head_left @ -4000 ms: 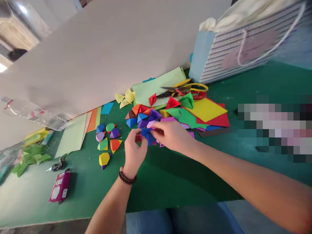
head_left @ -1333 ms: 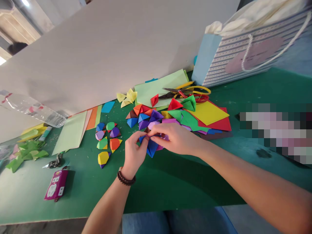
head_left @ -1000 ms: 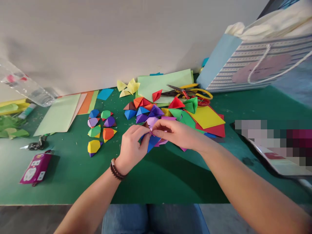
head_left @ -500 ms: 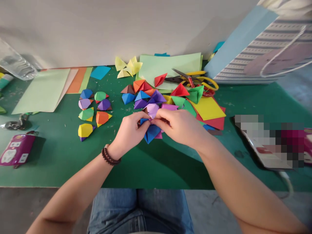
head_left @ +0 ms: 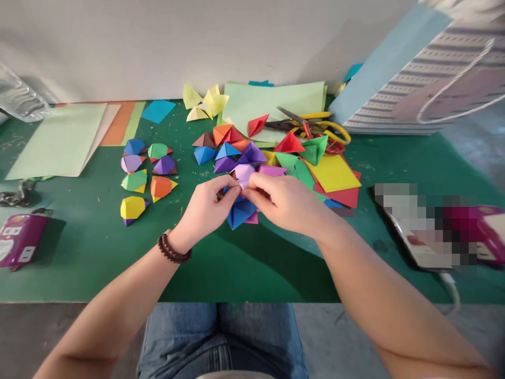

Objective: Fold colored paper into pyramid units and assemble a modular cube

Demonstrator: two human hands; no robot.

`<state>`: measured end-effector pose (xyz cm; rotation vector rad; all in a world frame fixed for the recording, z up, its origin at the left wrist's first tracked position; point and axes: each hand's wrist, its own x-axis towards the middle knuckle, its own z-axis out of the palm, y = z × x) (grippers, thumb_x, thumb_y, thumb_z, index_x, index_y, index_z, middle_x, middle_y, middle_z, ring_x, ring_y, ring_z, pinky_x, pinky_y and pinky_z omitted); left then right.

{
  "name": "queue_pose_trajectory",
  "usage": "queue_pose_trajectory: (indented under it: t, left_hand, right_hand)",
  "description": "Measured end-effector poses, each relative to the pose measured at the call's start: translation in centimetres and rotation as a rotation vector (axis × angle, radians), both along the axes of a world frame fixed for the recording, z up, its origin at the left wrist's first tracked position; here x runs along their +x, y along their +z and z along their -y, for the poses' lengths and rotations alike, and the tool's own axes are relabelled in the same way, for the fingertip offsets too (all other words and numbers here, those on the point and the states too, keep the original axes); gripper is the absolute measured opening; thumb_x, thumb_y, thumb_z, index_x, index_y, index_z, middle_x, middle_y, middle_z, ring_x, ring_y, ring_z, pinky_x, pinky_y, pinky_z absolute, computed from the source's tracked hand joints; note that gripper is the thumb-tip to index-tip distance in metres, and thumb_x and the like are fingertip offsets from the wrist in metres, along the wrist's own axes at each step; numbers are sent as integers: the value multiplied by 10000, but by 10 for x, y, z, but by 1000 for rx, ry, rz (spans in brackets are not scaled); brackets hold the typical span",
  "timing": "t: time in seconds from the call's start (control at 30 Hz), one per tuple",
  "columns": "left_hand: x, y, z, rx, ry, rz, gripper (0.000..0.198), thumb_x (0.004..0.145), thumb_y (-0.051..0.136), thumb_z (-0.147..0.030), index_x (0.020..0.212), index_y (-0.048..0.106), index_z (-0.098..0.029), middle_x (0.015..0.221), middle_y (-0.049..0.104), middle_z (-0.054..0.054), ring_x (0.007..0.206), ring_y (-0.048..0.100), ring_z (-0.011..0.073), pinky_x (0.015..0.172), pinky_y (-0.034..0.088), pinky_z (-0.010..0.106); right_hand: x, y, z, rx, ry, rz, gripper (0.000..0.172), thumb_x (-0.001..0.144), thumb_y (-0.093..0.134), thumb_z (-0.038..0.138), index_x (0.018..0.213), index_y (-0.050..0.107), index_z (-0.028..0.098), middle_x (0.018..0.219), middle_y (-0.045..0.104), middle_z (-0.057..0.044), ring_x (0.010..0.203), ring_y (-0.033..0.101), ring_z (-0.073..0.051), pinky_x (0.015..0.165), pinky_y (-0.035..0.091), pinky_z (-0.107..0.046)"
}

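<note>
Both my hands meet at the middle of the green cutting mat (head_left: 252, 268). My left hand (head_left: 203, 213) and my right hand (head_left: 286, 202) pinch a folded paper model (head_left: 240, 213) between their fingertips. It shows blue points below and a lilac point (head_left: 243, 173) above, and my fingers hide its centre. Just beyond my hands lies a heap of folded origami pieces (head_left: 232, 152) in several colours. Scissors with yellow handles (head_left: 303, 126) rest on a light green sheet (head_left: 276, 102). Several two-coloured folded models (head_left: 144, 168) stand in a group left of my left hand.
Yellow and red paper sheets (head_left: 333, 173) lie right of the heap. Pale yellow folds (head_left: 203, 102) and stacked paper (head_left: 59, 139) lie along the back. A striped gift bag (head_left: 426, 79) stands back right. A purple packet (head_left: 19, 239) sits at the mat's left edge.
My view has swung from tilted to nearly level. My hands stay together on the model, and its lilac point now shows more above my fingers.
</note>
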<state>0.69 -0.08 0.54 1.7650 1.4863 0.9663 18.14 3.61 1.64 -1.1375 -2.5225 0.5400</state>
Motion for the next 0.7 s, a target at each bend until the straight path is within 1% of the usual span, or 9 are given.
queue_pose_trajectory:
  t: [0.1,0.17,0.23,0.3,0.37,0.43,0.53,0.7]
  left_hand:
    - [2,0,3,94,23,-112,170,895,498,-194,792,630,-165,769,653,12,687,552,125,600,401,222]
    - [3,-2,4,142,26,-163,165,893,496,-174,796,629,-164,799,675,26,722,580,136,635,428,229]
    - [3,-4,3,136,12,-180,154,881,502,-158,797,630,-165,808,687,30,734,600,141,657,448,236]
    - [1,-5,1,94,-9,-152,131,859,521,-150,805,639,-166,818,697,24,736,619,142,660,463,236]
    - [-2,-6,-1,45,-26,-106,111,841,544,-165,826,654,-169,836,704,17,732,635,143,644,471,232]
    - [-5,-5,-3,13,-31,-100,118,844,551,-203,848,665,-176,841,705,11,705,635,144,611,469,232]
    - [-9,-2,-5,14,-37,-144,140,855,544,-243,861,670,-182,860,709,15,723,640,155,599,468,235]
    - [-13,3,-6,45,-49,-198,128,845,551,-235,883,666,-193,891,717,12,802,654,168,687,488,250]
  right_hand:
    - [2,3,0,-93,-12,-14,194,945,439,292,769,471,215,597,503,29,508,427,-119,497,227,-261]
    - [3,4,0,-114,-11,-8,172,940,462,293,793,499,212,615,534,26,527,460,-121,506,239,-256]
    - [3,4,0,-92,-4,15,161,930,492,287,798,535,204,628,566,16,540,480,-125,519,242,-260]
    - [1,3,-1,-43,-8,58,159,924,507,269,799,569,194,638,597,1,548,491,-133,528,233,-271]
    - [-1,3,-1,14,-18,101,156,926,504,251,819,594,182,661,628,-20,571,514,-146,536,224,-280]
    - [-4,3,0,57,-5,122,149,937,498,245,870,608,171,711,664,-38,615,550,-160,544,229,-284]
    - [-8,3,0,87,-5,155,171,960,470,254,919,604,155,765,693,-54,658,590,-177,550,242,-288]
    - [-10,0,-1,118,14,113,190,990,428,263,951,578,154,831,707,-60,746,636,-191,569,297,-292]
